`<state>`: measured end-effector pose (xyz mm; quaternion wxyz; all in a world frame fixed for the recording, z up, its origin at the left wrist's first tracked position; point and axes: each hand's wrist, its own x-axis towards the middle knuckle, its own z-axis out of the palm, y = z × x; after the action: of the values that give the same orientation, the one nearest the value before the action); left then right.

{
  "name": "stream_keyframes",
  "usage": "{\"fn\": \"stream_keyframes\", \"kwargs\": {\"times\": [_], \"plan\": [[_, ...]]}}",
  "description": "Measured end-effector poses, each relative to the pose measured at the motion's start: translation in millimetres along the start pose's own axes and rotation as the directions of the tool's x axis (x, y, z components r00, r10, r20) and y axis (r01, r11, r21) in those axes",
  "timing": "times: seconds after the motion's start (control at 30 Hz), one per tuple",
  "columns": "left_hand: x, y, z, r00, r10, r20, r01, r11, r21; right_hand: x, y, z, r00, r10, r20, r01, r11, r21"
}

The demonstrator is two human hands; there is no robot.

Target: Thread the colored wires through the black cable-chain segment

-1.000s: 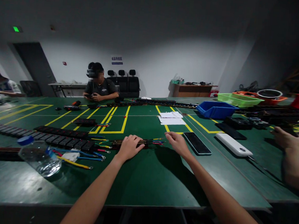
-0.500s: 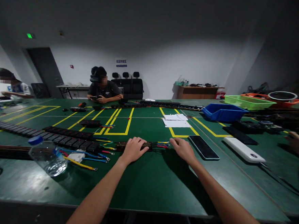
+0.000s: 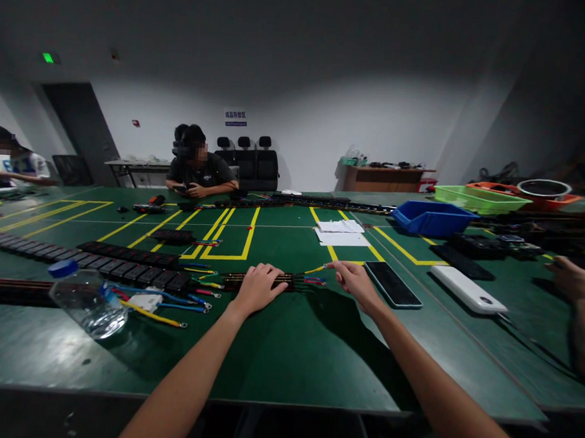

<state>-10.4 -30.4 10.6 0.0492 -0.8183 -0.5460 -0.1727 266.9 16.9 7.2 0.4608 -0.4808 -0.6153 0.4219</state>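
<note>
Dark strip crosswise, wires rightward

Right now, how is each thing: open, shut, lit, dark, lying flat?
Left hand: resting over black strip
Right hand: at yellow wire's end, grip unclear
Phone: lying flat, screen dark
White pack: lying flat, cable at one end
Papers: lying flat, overlapping
Bottle: capped
Blue bin: open-topped
Green tray: open-topped
Green sign: lit
Door: looks shut
</note>
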Motion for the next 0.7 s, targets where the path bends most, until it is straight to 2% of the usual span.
{"fn": "stream_keyframes", "kwargs": {"times": [0.07, 0.13, 0.2, 0.27, 0.33, 0.5, 0.57, 0.7], "plan": [[0, 0, 0, 1.0, -0.002, 0.003, 0.002, 1.0, -0.009, 4, 8, -1, 0.997, -0.046, -0.066, 0.035, 0.986, -0.165], [0, 0, 0, 1.0, -0.006, 0.006, 0.006, 1.0, -0.017, 6, 14, -2, 0.992, -0.107, -0.059, 0.079, 0.93, -0.358], [0, 0, 0, 1.0, -0.007, 0.006, 0.008, 1.0, -0.018, 4, 17, 0, 0.995, -0.096, 0.022, 0.094, 0.86, -0.501], [0, 0, 1, 1.0, -0.006, 0.005, 0.006, 1.0, -0.02, 1, 16, 3, 0.994, -0.029, 0.106, 0.087, 0.802, -0.59], [0, -1, 2, 1.0, -0.006, 0.002, 0.006, 1.0, -0.027, -1, 14, 4, 0.994, -0.011, 0.11, 0.08, 0.76, -0.644], [0, -1, 2, 1.0, -0.004, -0.006, 0.004, 1.0, -0.007, 1, 11, 0, 0.987, -0.145, -0.072, 0.065, 0.761, -0.646], [0, -1, 1, 1.0, -0.001, -0.008, 0.001, 1.0, 0.0, 1, 11, -1, 0.99, -0.133, -0.056, 0.063, 0.75, -0.658], [0, 0, 1, 1.0, 0.003, -0.012, -0.003, 1.0, -0.003, -4, 8, 2, 0.996, -0.045, 0.082, 0.089, 0.705, -0.704]]}}
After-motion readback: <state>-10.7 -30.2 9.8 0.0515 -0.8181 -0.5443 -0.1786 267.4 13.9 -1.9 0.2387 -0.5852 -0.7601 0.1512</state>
